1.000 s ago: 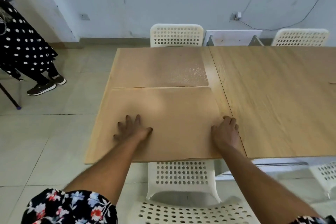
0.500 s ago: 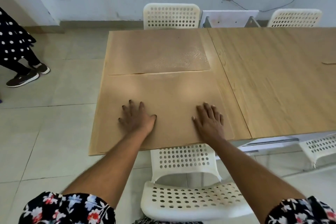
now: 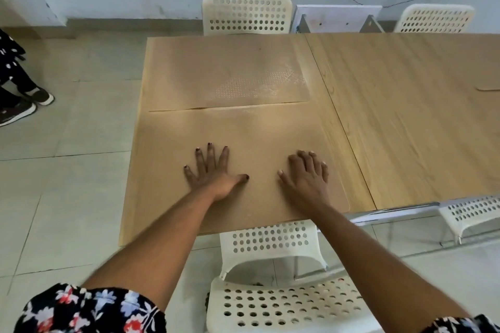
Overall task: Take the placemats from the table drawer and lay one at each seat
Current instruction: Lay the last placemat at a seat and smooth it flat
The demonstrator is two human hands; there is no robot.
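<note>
Near placemat [image 3: 270,138]: tan, rectangular sheet with rounded corners, lying flat on the wooden table [image 3: 405,116] at the seat closest to the camera; long axis runs left to right, parallel to the near table edge, which its front edge meets or slightly overhangs. Far placemat [image 3: 224,73]: same tan colour, same left-to-right long axis, set at the opposite seat; its near edge meets the far edge of the first, and a patch of pale dotted pattern shows toward its right side. A sliver of a third placemat [image 3: 488,88] shows at the frame's right edge. Left hand [image 3: 213,170]: palm down, fingers spread, flat on the near placemat, grasping nothing. Right hand [image 3: 307,176]: palm down, fingers loosely together, also flat on that mat, near its right end, grasping nothing. White perforated chair [image 3: 270,240]: tucked below the near edge; another chair [image 3: 247,13] stands across the table. No brand, label or writing can be read on any item.
</note>
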